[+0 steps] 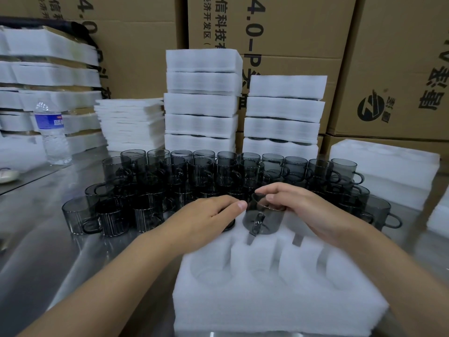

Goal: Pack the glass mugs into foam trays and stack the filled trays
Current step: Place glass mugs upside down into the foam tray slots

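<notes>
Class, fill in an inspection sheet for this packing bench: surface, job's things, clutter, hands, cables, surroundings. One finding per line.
Surface: steel bench, shiny, bare at the near left.
Job's things: open foam tray in front, near pockets empty; smoky mugs crowded behind it; two stacks of filled trays at the back; flat foam sheets beside them.
Clutter: water bottle, upright, far left.
Hands: right hand holds a mug by its rim at a far pocket; left hand lies on another mug in the tray.
Cables: nothing seen.
Surroundings: printed cartons behind; more foam trays at the right.
</notes>
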Motion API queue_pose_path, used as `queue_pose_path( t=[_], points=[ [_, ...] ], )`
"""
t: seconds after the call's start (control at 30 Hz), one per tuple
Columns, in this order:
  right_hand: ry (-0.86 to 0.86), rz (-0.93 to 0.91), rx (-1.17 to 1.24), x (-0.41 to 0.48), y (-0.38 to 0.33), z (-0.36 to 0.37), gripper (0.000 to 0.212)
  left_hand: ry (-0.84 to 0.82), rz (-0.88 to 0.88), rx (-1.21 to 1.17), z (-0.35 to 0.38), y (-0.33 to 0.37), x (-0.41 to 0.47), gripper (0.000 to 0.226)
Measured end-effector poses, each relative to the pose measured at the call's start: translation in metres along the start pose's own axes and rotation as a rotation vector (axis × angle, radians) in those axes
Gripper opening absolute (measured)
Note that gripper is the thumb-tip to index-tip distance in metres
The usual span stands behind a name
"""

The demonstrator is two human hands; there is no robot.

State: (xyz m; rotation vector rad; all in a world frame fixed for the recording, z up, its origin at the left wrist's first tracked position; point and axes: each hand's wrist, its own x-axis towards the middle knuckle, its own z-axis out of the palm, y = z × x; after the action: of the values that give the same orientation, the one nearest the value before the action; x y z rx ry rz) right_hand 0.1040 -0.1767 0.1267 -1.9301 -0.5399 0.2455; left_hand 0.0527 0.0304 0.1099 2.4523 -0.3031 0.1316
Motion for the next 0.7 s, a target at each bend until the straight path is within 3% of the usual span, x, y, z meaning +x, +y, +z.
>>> queue_pose_path(
  t=[0.1,0.27,0.47,0.6,0.7],
  points=[
    [-0.037,-0.046,-0.026,-0.002,-0.001,0.000,0.014,-0.002,-0.002,-0.005,-0.001,0.000,-0.001,0.071],
    [-0.123,-0.145,-0.142,-0.003,0.000,-0.001,0.047,0.000,-0.020,0.033,0.000,-0.004,0.001,0.048],
    [-0.091,-0.183,-0.205,-0.004,-0.002,0.005,0.057,0.014,-0.019,0.031,0.001,-0.004,0.002,0.034],
    [-0.052,-0.248,-0.420,-0.003,0.001,0.009,0.055,0.002,0.005,0.009,0.000,-0.002,0.000,0.052],
    [-0.068,-0.218,-0.370,-0.004,0.000,0.009,0.053,0.006,0.011,0.011,0.000,-0.001,0.000,0.064]
  ],
)
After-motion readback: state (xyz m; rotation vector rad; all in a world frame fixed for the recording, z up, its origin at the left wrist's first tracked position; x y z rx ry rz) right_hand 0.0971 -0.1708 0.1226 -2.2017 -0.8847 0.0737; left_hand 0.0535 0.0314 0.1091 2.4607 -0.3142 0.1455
